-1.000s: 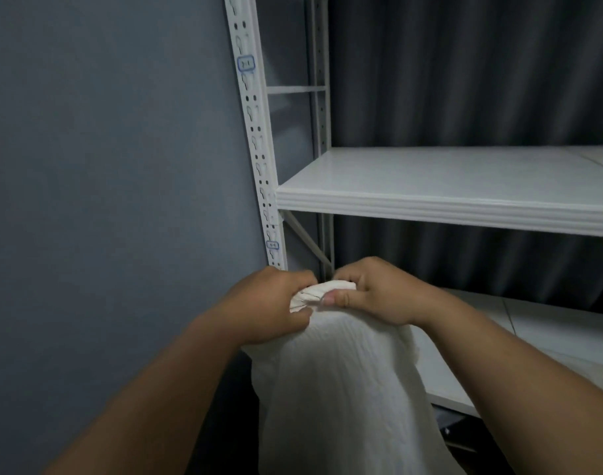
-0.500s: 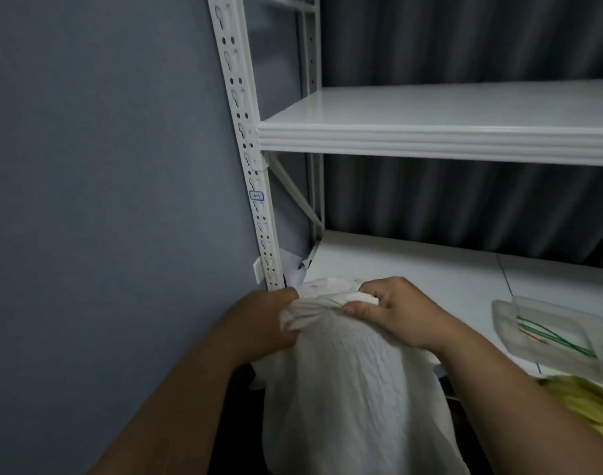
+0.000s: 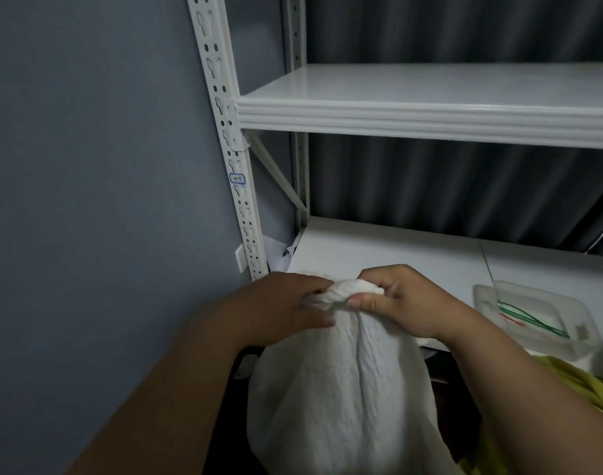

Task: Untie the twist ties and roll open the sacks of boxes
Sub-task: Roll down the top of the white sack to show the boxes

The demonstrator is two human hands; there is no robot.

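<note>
Where our fingers (image 3: 363, 299) meet, they close on the gathered neck of a white sack (image 3: 341, 389): the right hand (image 3: 406, 303) curls over the bunched top with its thumb pressed along the front of the cloth, and the left hand (image 3: 286, 303) pinches the same knot of fabric from the other side, its fingertips tucked into the folds. We cannot make out a twist tie on the neck; the cloth and our fingers cover that spot. Below our hands the sack hangs wrinkled and full, between our two forearms, in front of the edge of the lower shelf (image 3: 396, 248).

Just right of the right wrist, on that lower shelf, sits a clear plastic tray (image 3: 533, 313) with thin green and red ties (image 3: 526, 315) lying in it. Beneath the right forearm we see a patch of yellow fabric (image 3: 587, 385), partly hidden by the arm. Behind the left hand a white perforated upright (image 3: 224, 132) of the rack rises, with a small blue-edged label (image 3: 237, 178) on it; its writing is too small to read. Some white paper or cloth (image 3: 276, 252) is wedged in the corner behind the upright. An upper shelf (image 3: 430, 121) spans the rack above, a dark pleated curtain (image 3: 464, 186) hangs behind it, and a grey wall (image 3: 87, 166) fills the left side.
</note>
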